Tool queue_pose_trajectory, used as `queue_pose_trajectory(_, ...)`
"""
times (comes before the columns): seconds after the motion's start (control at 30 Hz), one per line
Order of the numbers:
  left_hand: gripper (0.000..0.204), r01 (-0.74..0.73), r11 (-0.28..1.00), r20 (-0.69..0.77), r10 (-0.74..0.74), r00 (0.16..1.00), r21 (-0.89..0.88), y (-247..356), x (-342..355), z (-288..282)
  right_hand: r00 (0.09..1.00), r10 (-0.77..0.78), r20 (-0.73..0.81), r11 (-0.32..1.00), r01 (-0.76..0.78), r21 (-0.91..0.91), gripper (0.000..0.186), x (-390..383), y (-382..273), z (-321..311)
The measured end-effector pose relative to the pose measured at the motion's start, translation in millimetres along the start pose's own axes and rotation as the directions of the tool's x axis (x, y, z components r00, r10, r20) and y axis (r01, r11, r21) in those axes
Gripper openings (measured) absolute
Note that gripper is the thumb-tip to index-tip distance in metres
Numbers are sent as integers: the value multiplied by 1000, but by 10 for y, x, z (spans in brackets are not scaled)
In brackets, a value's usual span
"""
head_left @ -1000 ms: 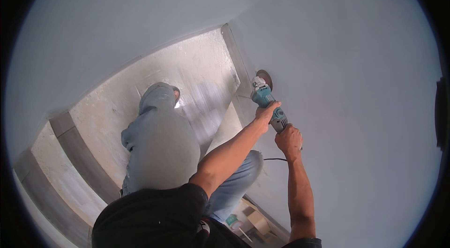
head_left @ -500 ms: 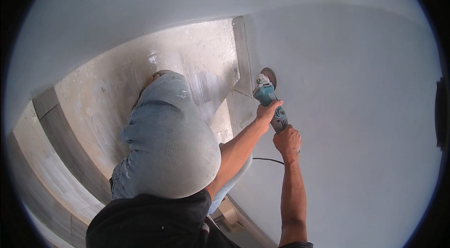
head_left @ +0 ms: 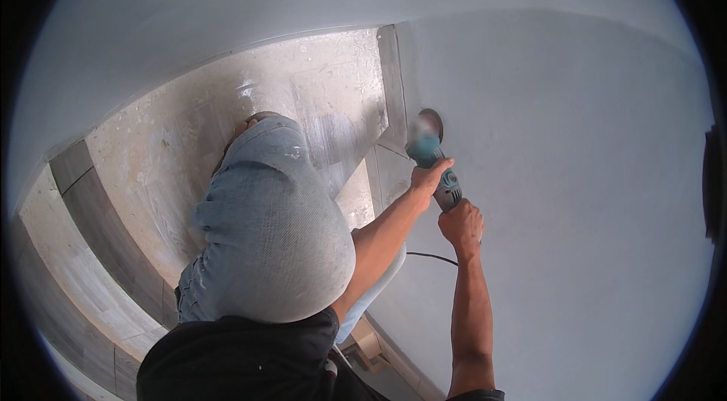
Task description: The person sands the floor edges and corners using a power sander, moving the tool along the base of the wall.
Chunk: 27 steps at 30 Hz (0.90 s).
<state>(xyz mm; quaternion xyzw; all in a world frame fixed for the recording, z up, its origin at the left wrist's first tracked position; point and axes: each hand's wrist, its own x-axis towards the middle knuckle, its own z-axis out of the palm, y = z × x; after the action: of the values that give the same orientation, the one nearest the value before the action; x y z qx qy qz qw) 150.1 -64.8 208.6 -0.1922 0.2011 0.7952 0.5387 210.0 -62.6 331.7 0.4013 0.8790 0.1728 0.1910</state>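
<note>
Angle grinder [head_left: 427,148] sits in both hands [head_left: 461,224], any lettering unreadable.

Pale grey walls [head_left: 575,189], scuffed whitish floor [head_left: 326,71], grey strips [head_left: 98,212] along pale steps [head_left: 83,268], soft sheen

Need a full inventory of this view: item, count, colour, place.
Grinder: 1, teal and grey, centre right
Disc: 1, dark reddish, grinder's far end, beside right wall
Cord: 1, black, below grinder
Right wall: 1, grey
Upper wall: 1, grey
Floor: 1, beige, upper middle
Strips: 2, grey, left
Light-brown pieces: count unclear, bottom middle
Dark object: 1, right edge, unidentifiable
Jeans: 1, light blue, centre left
Shirt: 1, black, bottom
Hands: 2, bare, both gripping grinder
</note>
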Motion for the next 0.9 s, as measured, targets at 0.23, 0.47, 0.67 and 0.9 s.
queue_pose_trajectory(0.23,73,-13,998,-54,16,998,61,123,-81,-12,998,22,54,1000,-22,-5,27,-14,-146,-75)
queue_pose_trajectory(0.47,76,24,999,-72,-22,997,23,127,-92,-16,997,10,76,1000,-8,-27,28,-67,-154,-117)
queue_pose_trajectory(0.67,79,52,997,-114,-45,993,58,201,-194,31,998,32,61,999,-30,-23,28,-65,-145,-127)
queue_pose_trajectory(0.9,78,-19,999,-63,22,998,45,217,-106,-31,1000,23,10,998,-24,52,30,-80,-223,-91)
